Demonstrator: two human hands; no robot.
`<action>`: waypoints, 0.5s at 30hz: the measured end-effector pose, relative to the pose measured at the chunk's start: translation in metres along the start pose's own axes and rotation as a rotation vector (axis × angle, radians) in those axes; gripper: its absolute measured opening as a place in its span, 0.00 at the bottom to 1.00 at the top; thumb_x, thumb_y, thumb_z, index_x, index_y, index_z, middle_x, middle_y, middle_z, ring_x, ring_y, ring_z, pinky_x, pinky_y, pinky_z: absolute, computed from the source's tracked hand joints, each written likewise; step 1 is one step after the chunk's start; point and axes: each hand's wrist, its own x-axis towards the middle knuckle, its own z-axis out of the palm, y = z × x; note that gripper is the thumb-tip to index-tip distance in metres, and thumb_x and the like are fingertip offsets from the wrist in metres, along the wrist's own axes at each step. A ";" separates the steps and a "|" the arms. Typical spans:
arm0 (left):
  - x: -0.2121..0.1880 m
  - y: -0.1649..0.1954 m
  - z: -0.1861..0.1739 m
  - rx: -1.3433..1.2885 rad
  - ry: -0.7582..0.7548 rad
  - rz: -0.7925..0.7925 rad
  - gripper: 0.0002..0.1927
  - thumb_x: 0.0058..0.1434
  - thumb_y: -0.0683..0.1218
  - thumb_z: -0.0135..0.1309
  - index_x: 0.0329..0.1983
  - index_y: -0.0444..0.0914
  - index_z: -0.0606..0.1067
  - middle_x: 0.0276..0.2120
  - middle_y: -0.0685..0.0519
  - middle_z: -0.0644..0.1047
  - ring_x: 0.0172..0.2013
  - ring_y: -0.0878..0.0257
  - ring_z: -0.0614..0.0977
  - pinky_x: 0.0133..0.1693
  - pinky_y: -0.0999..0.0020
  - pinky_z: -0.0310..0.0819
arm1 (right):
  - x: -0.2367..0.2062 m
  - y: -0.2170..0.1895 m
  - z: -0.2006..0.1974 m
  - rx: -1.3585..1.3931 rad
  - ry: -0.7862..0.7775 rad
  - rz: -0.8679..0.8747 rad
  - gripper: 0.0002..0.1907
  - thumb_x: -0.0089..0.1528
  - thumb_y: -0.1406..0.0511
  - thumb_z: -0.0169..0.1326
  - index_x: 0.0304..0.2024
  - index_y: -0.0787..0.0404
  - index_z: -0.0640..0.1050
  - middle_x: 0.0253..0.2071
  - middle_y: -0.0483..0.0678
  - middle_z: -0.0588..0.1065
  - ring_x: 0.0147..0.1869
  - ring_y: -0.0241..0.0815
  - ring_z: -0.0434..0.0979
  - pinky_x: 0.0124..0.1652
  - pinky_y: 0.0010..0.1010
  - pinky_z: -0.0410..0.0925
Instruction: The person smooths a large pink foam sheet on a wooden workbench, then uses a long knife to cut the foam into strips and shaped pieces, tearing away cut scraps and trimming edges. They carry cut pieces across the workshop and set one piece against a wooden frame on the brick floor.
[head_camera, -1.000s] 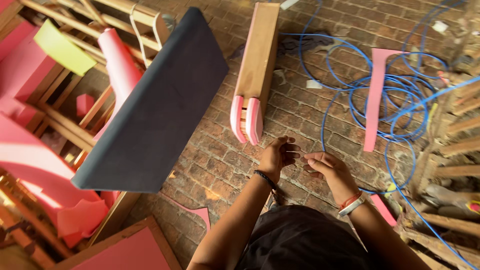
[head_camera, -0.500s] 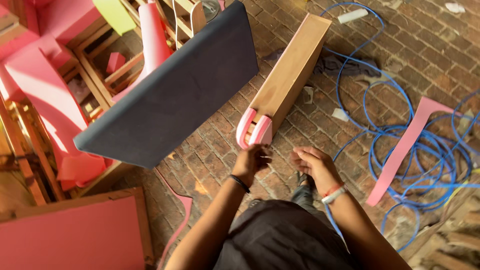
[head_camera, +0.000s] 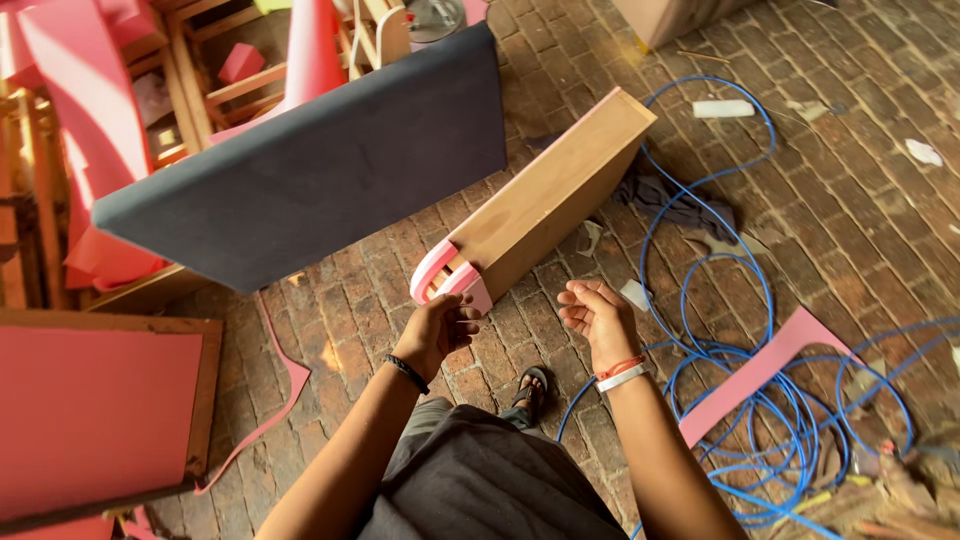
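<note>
A long wooden panel with pink foam wrapped round its near end stands tilted over the brick floor. My left hand, with a black band on the wrist, has its fingers closed right under the pink foam end and touches it. My right hand, wearing red and white wristbands, hovers with fingers apart and palm up a little to the right of the foam, holding nothing. A dark grey upholstered board lies tilted to the left of the panel.
Blue hose loops over the brick floor at right, with a pink foam strip lying on it. A pink panel in a wooden frame sits at lower left. Wooden frames and pink foam pieces crowd the upper left. My sandalled foot shows below.
The view has swung, so panel and board now lie further left and tilted. My left hand has risen to the foam end; my right hand has opened beside it.
</note>
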 end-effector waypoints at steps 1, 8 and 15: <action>0.001 0.001 -0.002 -0.013 0.024 0.011 0.12 0.69 0.50 0.44 0.48 0.40 0.73 0.31 0.55 0.81 0.31 0.64 0.82 0.37 0.67 0.75 | 0.003 0.003 0.002 0.011 -0.031 0.010 0.12 0.63 0.61 0.54 0.44 0.62 0.79 0.38 0.48 0.81 0.37 0.39 0.79 0.39 0.29 0.71; 0.021 0.021 -0.018 -0.100 0.051 0.080 0.10 0.70 0.50 0.45 0.46 0.41 0.72 0.31 0.54 0.80 0.30 0.64 0.82 0.35 0.66 0.75 | 0.026 0.022 0.019 -0.041 -0.116 0.028 0.11 0.64 0.62 0.55 0.44 0.61 0.80 0.37 0.47 0.81 0.36 0.35 0.79 0.39 0.28 0.71; 0.024 0.024 -0.030 -0.144 0.089 0.063 0.09 0.69 0.50 0.45 0.46 0.42 0.72 0.31 0.55 0.81 0.29 0.65 0.82 0.34 0.67 0.75 | 0.047 0.029 0.029 -0.224 -0.302 0.068 0.11 0.64 0.61 0.54 0.45 0.59 0.80 0.37 0.45 0.82 0.36 0.34 0.79 0.40 0.26 0.71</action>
